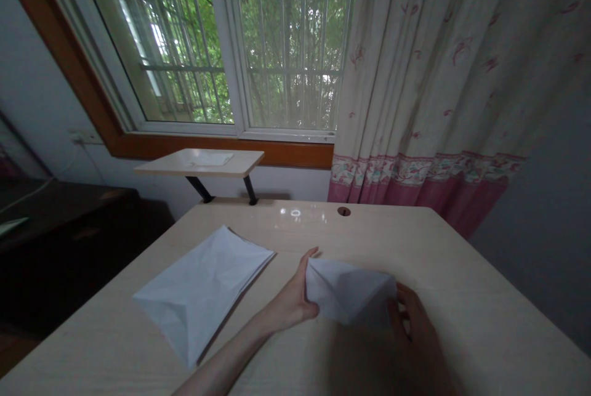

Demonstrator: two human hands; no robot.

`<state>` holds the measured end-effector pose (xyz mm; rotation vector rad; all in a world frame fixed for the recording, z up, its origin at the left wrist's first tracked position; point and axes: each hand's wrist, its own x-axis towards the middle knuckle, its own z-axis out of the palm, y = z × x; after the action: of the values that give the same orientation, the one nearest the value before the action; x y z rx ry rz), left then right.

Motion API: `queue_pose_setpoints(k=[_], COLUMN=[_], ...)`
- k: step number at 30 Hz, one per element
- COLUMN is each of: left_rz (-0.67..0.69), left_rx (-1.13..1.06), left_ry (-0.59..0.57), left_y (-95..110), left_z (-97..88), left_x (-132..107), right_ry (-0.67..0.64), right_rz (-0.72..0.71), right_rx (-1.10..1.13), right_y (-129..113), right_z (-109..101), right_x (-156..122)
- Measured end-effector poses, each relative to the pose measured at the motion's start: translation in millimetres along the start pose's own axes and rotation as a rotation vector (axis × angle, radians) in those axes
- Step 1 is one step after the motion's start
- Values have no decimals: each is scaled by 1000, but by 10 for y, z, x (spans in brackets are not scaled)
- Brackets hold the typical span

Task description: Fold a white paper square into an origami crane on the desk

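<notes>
A small white folded paper (pixel 347 290), with creases running across its face, is between my two hands over the table. My left hand (pixel 295 297) grips its left edge, the thumb at the lower corner and the fingers behind it. At the right edge, my right hand (pixel 413 316) holds the paper with bent fingers; part of this hand is in shadow. To the left lies a larger white folded paper (pixel 207 288), creased and layered along its right side, apart from both hands.
The pale wooden table (pixel 462 303) has a round cable hole (pixel 344 212) near its back edge. A small raised shelf (pixel 249 164) at the back left bears a white sheet (pixel 207 158). Behind stand a barred window (pixel 286 45) and a flowered curtain (pixel 415 76).
</notes>
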<state>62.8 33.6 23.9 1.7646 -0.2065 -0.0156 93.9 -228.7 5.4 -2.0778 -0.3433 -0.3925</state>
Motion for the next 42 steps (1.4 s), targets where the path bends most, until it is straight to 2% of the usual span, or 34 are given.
queue_pose_setpoints(k=[6, 13, 18, 21, 24, 31, 37, 42], left_rz=[30, 59, 59, 24, 24, 72, 59, 69], left_rx=[-79, -23, -53, -146, -137, -20, 79, 54], left_ry=[81, 134, 122, 79, 64, 117, 224, 287], left_y=[-49, 12, 11, -31, -49, -50, -28, -36], left_z=[42, 42, 78, 93, 92, 121, 140, 156], left_x=[32, 39, 50, 61, 61, 61, 64, 63], right_ry=[71, -21, -1, -10, -6, -17, -20, 23], right_rz=[57, 125, 179, 146, 120, 99, 76, 34], right_rx=[18, 34, 12, 12, 22, 32, 21, 15], right_y=[-138, -129, -56, -8, 32, 92, -16, -64], right_z=[24, 15, 28, 45, 66, 98, 88, 78], right_x=[25, 32, -1, -25, -44, -110, -122, -91])
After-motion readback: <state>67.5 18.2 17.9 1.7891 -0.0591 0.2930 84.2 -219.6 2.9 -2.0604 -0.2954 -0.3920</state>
